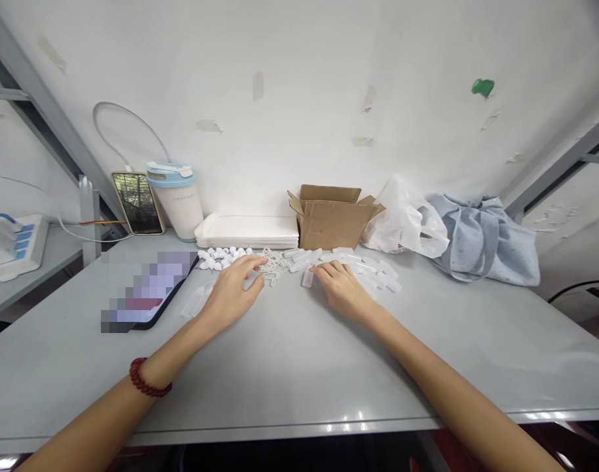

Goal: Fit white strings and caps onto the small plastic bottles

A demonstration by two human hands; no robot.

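My left hand (232,293) hovers over the left part of the table, thumb and fingers apart, nothing visible between them. Just beyond its fingertips lies a heap of thin white plastic loops (274,261). Small white plastic pieces (215,257) are scattered behind that hand, and a few clear flat pieces (195,300) lie at its left. My right hand (341,288) has its fingers bent down on a small translucent plastic piece (307,278), which sticks out at the fingertips. A spread of similar translucent pieces (373,265) lies behind and right of this hand.
Along the wall stand a phone (138,203), a blue-lidded cup (177,203), a stack of white trays or boxes (250,231), an open cardboard box (331,224), a white plastic bag (402,219) and a light blue cloth bag (491,239). A tablet-like screen (154,292) lies at left.
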